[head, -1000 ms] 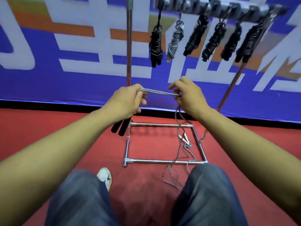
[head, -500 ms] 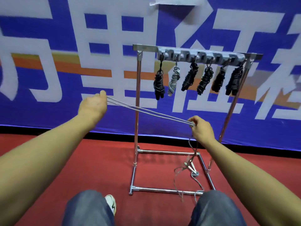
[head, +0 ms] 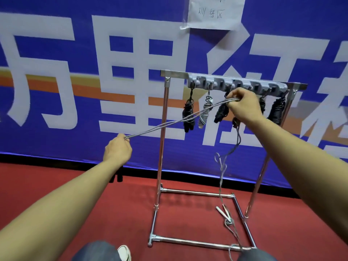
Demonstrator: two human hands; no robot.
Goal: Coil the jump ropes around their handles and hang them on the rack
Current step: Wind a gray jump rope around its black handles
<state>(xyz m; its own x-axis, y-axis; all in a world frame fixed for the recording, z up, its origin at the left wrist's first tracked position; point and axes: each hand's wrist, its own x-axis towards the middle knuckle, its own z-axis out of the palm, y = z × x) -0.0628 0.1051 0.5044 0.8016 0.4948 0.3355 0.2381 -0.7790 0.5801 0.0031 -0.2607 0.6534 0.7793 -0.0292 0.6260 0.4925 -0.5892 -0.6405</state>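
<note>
Red floor; rack with coiled ropes

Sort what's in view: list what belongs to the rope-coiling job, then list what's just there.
Job:
- grey jump rope, stretched between both hands
- left hand
- right hand
- rack
- coiled ropes already hung

Just there:
- blue banner
- paper notice
- red floor
- white shoe
</note>
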